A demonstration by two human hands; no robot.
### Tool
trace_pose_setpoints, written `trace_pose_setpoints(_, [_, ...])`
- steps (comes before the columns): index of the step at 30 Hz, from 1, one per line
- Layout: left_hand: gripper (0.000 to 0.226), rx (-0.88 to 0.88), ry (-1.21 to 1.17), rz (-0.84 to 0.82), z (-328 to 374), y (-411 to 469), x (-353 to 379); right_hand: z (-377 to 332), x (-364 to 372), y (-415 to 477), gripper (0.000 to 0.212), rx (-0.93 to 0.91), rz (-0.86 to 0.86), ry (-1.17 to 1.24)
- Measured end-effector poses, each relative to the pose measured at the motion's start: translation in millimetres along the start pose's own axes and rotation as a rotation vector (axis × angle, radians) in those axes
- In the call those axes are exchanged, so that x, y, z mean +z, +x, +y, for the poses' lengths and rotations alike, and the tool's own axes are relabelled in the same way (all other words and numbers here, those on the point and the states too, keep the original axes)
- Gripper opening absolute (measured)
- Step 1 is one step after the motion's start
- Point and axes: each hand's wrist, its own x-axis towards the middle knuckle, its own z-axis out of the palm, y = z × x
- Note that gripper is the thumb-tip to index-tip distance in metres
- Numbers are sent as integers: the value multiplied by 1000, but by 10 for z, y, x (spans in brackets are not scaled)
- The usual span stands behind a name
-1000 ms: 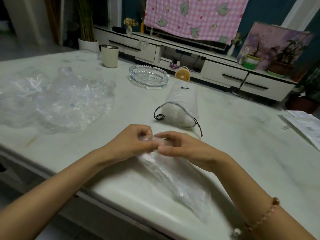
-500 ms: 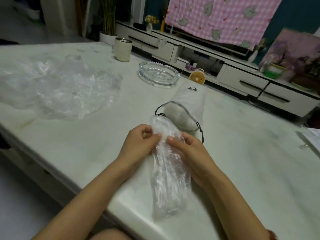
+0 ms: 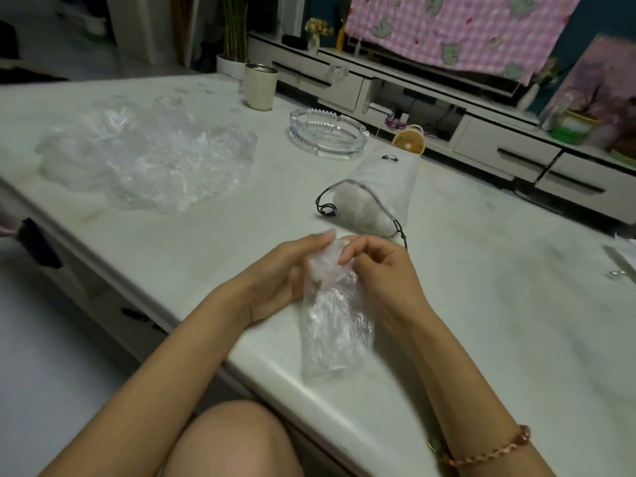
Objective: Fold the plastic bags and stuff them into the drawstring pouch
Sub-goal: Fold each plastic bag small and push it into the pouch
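A clear plastic bag, folded into a long narrow strip, lies on the pale table near its front edge. My left hand cups the strip's far end from the left. My right hand pinches the same crumpled end from the right. Just beyond my hands lies the white drawstring pouch on its side, its dark-corded mouth facing me and partly stuffed. A heap of loose clear plastic bags sits at the left of the table.
A glass ashtray and a cream cup stand at the back of the table. A small orange fan shows past the far edge. Papers lie at the right edge. My knee is below the table's front edge.
The bag has been turned from slanting rightward to pointing toward me. Both hands now bunch its far end, and the view has shifted closer and lower.
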Motion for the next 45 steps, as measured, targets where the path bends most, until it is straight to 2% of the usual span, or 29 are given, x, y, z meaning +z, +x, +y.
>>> trace_pose_setpoints(3, [33,11,62,71,-22,2,-53,10,27,-9,53,-20,65,-22])
trace_pose_setpoints(6, [16,42,71,153,-48,14,-108,-116,-124,-63,45,-65,51,-79])
trace_pose_setpoints(7, [12,48,33,196,-49,28,-121,-152,-193,-93,47,-146,29,-196])
trace_pose_setpoints(10, [17,49,-96,295,-27,43,-165,-141,-170,-205,76,-461,-26,-819])
trace_pose_setpoints(11, [18,51,-111,314,-13,40,-163,-98,-107,-220,80,-557,-51,-973])
trace_pose_setpoints(13, [14,59,-124,337,-5,44,-152,-6,29,-219,72,-714,-99,-1079])
trace_pose_setpoints(16, [10,66,-136,345,3,32,-135,57,148,-207,38,-819,-126,-933])
trace_pose_setpoints(18, [10,88,-103,365,0,29,-133,51,171,-234,18,-718,-145,-768])
trace_pose_setpoints(21, [14,134,-24,363,-37,29,-131,-12,162,-256,5,-345,-194,-503])
trace_pose_setpoints(23, [17,147,5,311,-41,17,-115,-31,116,-222,2,-203,-183,-380])
trace_pose_setpoints(28, [39,117,-29,27,0,-69,-77,3,97,-156,13,-72,-45,-402])
trace_pose_setpoints(31, [50,175,91,117,-55,-45,-119,-14,87,-145,14,-33,-25,-408])
trace_pose_setpoints(34, [41,261,248,230,-106,1,-129,-57,86,-158,7,-42,58,-361])
trace_pose_setpoints(37, [34,325,244,282,-112,2,-140,-53,19,-148,44,-37,253,-391])
trace_pose_setpoints(39, [34,327,243,272,-102,-11,-129,-72,-10,-146,55,88,173,-212])
trace_pose_setpoints(42, [20,324,258,245,-115,-5,-142,-60,-14,-112,32,198,13,143])
trace_pose_setpoints(43, [21,315,252,238,-110,-10,-136,-61,-14,-108,26,207,5,184])
trace_pose_setpoints(45, [27,294,241,231,-89,-24,-112,-90,-18,-107,33,234,6,205])
